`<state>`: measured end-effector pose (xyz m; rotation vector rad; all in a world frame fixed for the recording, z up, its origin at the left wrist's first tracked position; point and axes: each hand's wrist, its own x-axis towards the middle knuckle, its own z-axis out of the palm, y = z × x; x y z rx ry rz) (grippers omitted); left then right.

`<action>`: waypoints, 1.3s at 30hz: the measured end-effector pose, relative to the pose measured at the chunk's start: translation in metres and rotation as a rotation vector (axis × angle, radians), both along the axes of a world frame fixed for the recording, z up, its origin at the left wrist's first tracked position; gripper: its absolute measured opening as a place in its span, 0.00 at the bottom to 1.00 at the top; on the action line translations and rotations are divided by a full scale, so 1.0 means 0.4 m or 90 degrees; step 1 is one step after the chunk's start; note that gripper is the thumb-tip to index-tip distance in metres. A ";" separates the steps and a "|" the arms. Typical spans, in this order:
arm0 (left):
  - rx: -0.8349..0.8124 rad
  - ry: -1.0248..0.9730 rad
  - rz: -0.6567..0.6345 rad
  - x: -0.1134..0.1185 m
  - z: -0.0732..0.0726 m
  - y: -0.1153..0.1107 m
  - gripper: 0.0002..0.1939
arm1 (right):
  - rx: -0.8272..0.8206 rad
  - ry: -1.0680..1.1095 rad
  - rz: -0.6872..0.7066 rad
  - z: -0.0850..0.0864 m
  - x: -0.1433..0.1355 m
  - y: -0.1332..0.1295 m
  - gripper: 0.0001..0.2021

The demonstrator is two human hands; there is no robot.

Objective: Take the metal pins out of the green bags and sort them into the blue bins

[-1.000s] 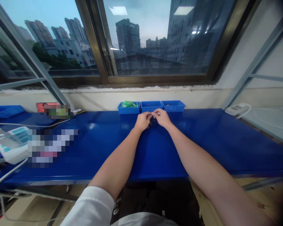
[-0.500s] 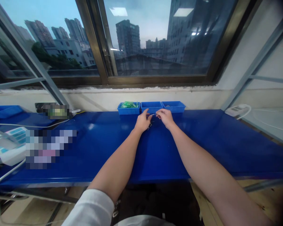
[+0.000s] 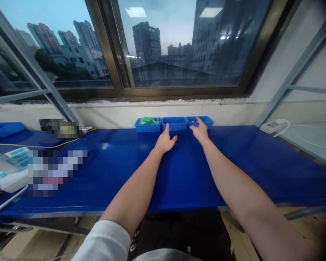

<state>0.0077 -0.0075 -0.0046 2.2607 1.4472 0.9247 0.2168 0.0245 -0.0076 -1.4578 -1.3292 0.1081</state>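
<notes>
My left hand (image 3: 165, 142) is over the blue table (image 3: 184, 174), in front of the middle blue bin (image 3: 174, 126). Its thumb and index finger are spread apart and I see nothing between them. My right hand (image 3: 201, 130) reaches to the front edge of the right blue bin (image 3: 209, 124), fingers apart, with the fingertips over the bin. Small shiny pieces show inside that bin beside the fingers. Green plastic pieces (image 3: 149, 120) fill the left blue bin (image 3: 148, 128).
A power strip (image 3: 273, 126) with a white cable lies at the right back. At the left are a white device (image 3: 12, 174), another blue bin (image 3: 7, 129), cables and blurred items. Metal frame posts rise on both sides, with a window behind.
My right hand has moved right and forward to the right bin, and its fingers have opened. The thin piece between my hands and the dark pieces below my left hand are no longer visible.
</notes>
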 end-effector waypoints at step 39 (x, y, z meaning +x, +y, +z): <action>0.062 0.050 0.007 0.003 0.017 -0.009 0.09 | -0.089 0.024 0.313 0.018 -0.129 -0.079 0.09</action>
